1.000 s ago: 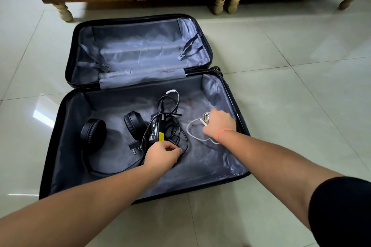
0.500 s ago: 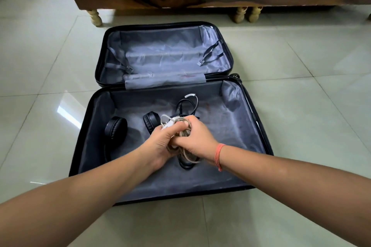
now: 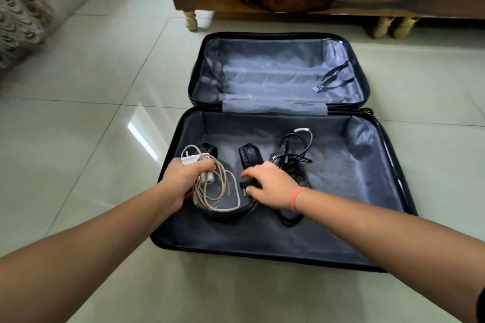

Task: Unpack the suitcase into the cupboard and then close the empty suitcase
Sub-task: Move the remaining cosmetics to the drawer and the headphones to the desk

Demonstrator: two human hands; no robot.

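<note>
Your left hand (image 3: pixel 183 178) has swung left, fingers (image 3: pixel 203 165) wrapped round the limp white cable (image 3: pixel 210 191); whether your right hand (image 3: pixel 271 187) grips the black adapter (image 3: pixel 284 158) is unclear, so take its rigid body.

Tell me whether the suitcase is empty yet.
Not empty. Black headphones and a black charger cord lie in the near half of the suitcase, and the left hand grips a white cable above it.

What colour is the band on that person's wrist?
Orange-pink wristband; the head view, the only one, shows it clearly.
</note>
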